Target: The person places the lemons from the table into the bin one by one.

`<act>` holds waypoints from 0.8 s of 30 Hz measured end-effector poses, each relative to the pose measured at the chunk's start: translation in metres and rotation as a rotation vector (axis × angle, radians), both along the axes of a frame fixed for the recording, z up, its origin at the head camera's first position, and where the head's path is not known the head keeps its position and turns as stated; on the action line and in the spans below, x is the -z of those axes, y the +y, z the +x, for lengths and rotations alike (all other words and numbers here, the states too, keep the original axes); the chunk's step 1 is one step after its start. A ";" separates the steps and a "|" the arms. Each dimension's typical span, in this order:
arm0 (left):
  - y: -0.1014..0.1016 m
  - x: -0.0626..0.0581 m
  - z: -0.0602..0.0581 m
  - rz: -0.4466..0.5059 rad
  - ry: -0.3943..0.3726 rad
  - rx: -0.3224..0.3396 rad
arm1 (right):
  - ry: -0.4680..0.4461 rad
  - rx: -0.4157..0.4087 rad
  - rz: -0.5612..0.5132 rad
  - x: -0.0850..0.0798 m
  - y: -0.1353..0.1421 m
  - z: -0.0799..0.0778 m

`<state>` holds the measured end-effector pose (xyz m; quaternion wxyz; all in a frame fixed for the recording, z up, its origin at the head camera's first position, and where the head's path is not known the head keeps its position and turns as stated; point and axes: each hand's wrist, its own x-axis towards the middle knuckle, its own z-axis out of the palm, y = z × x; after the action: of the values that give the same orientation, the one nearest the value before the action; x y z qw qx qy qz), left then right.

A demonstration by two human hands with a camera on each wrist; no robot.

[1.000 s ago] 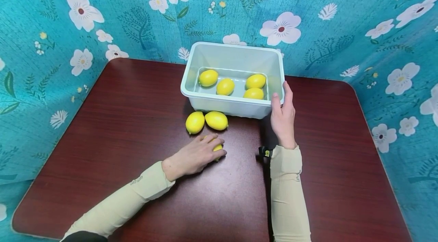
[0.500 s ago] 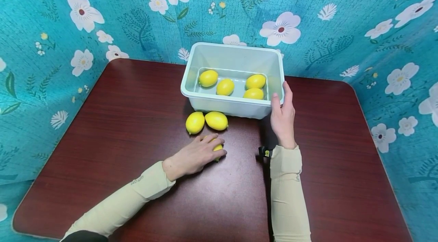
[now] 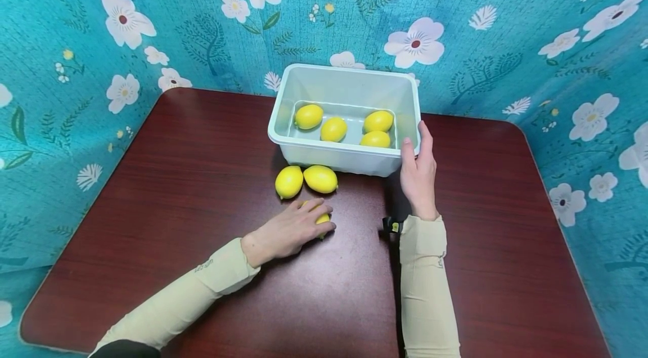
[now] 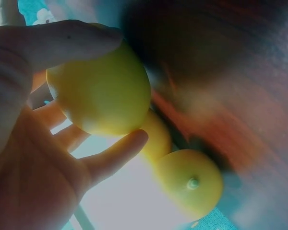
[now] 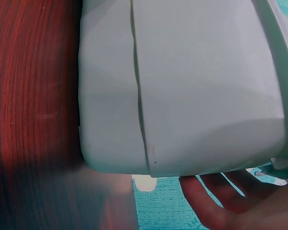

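Left hand [image 3: 291, 229], palm down, curls round a lemon [image 4: 103, 91]; right hand [image 3: 419, 180] grips the bin [image 3: 334, 156] by its rim.

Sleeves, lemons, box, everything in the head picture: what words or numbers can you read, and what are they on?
Left sleeve: small dark lettering, perhaps starting "Let"; the rest is too blurred.
Right sleeve: small dark writing, perhaps also "Let"; the rest is too small.
Yellow tag beside the right wrist: any marks are too small to read.
Lemons and box: no writing visible.
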<state>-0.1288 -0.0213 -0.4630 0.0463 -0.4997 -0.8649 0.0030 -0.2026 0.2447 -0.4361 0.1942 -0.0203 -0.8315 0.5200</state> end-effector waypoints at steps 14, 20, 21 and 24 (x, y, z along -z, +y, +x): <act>-0.004 0.002 0.001 0.008 0.007 0.015 | 0.001 0.020 0.006 0.000 -0.003 0.004; -0.004 0.000 0.001 0.032 0.009 0.026 | -0.003 0.011 0.000 -0.002 -0.003 0.003; -0.004 -0.001 0.001 0.034 0.008 0.027 | -0.003 0.009 -0.001 -0.002 -0.002 0.003; -0.004 -0.001 0.001 0.034 0.010 0.027 | -0.005 0.006 -0.002 -0.002 -0.002 0.003</act>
<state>-0.1281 -0.0251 -0.4620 0.0594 -0.5105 -0.8578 -0.0099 -0.2000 0.2430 -0.4337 0.1935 -0.0242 -0.8316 0.5200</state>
